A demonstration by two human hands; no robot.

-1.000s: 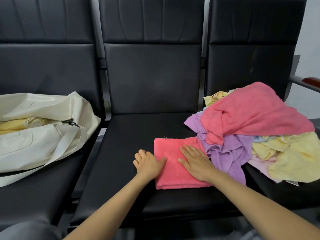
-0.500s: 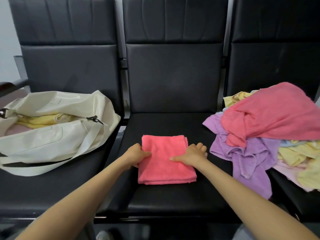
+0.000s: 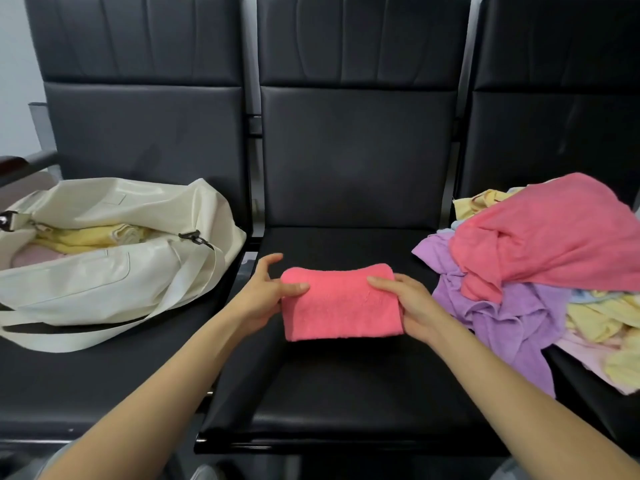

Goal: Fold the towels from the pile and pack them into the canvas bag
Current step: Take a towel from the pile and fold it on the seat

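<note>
Towel folded and in hand, bag not yet reached.
Noted the pink towel [image 3: 341, 303], folded to a compact block, held between both hands over the middle seat [image 3: 346, 393]; it looked lifted clear, though contact at its near edge could not be ruled out. At its nine o'clock end the left hand [image 3: 259, 299] had its grip closed on the cloth, thumb on top; at three o'clock the right hand [image 3: 415, 306] gripped it the same way. At nine o'clock, well apart from the towel, the canvas bag [image 3: 104, 271] lay open on the next seat, with yellow towels [image 3: 90, 235] and something pale pink inside. At three o'clock the pile [image 3: 536, 271] was large: pink, purple, yellow and pale pieces, all unfolded. Judged: a few towels packed, this one ready to go in, most of the work left.
</note>
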